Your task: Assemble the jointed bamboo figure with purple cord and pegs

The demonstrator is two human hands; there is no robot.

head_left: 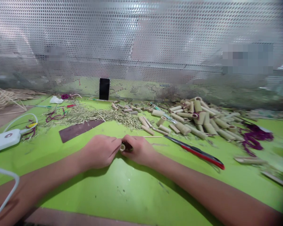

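A short bamboo tube [123,147] is held at the middle of the green table, one ring-shaped end facing me. My left hand [101,151] is closed on it from the left, its fingers hiding part of the tube. From the right, my right hand [139,150] curls around the same spot, with something dark beneath its fingers that may be shadow or a dark sheet. Behind my left hand lies a flat dark brown strip [79,130]. A thin stick [152,137] lies just beyond my right hand, near a knife with a red and black handle [202,153].
Cut bamboo tubes [200,117] are heaped at the back right, beside purple yarn [254,136]. Thin plant shavings [101,116] spread behind my hands. A black upright phone-like slab [104,89] stands by the perforated metal screen [141,40]. A white cabled device [6,140] sits left.
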